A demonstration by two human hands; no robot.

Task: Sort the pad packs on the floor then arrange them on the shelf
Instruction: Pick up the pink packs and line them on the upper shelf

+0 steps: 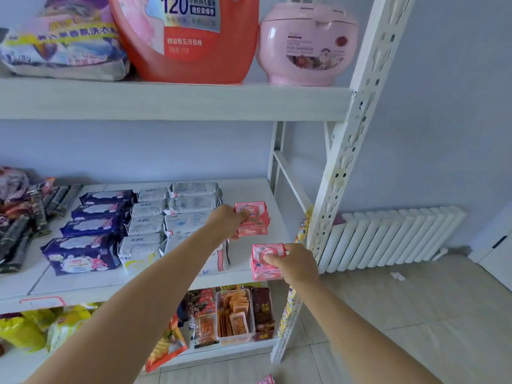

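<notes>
My left hand (228, 221) grips a stack of pink pad packs (253, 218) at the right end of the middle shelf (257, 189). My right hand (297, 261) holds another pink pad pack (264, 263) at the shelf's front right edge. To the left lie rows of white pad packs (191, 205), smaller white packs (145, 225) and dark blue pad packs (83, 253). One more pink pack (266, 379) lies on the floor at the bottom edge of the view.
The upper shelf carries a red detergent jug (191, 37), a pink pot (304, 45) and a bag (61, 42). Snacks fill the lower shelf (235, 314) and the middle shelf's left end (22, 212). A white post (349, 151) and a radiator (388, 239) stand to the right.
</notes>
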